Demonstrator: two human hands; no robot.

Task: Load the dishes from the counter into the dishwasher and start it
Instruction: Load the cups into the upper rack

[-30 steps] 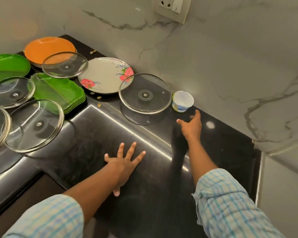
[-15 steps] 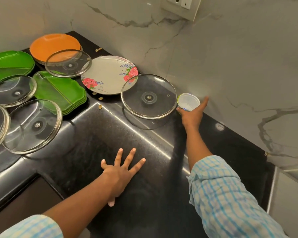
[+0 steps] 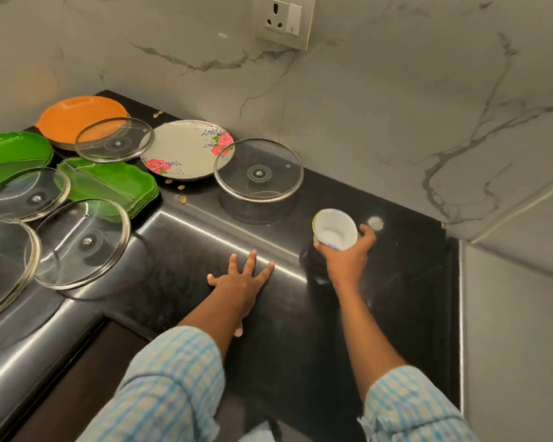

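- Sleeves (image 3: 173, 378) in pale blue check sit nearest me.
- My left hand (image 3: 237, 282) lies flat on the black counter (image 3: 396, 298), fingers spread, holding nothing.
- My right hand (image 3: 345, 260) is wrapped around a small white cup (image 3: 335, 230), lifted and tilted toward me.
- Beyond, a glass lid (image 3: 258, 170) overlaps a floral plate (image 3: 186, 148); green and orange plates sit further left.
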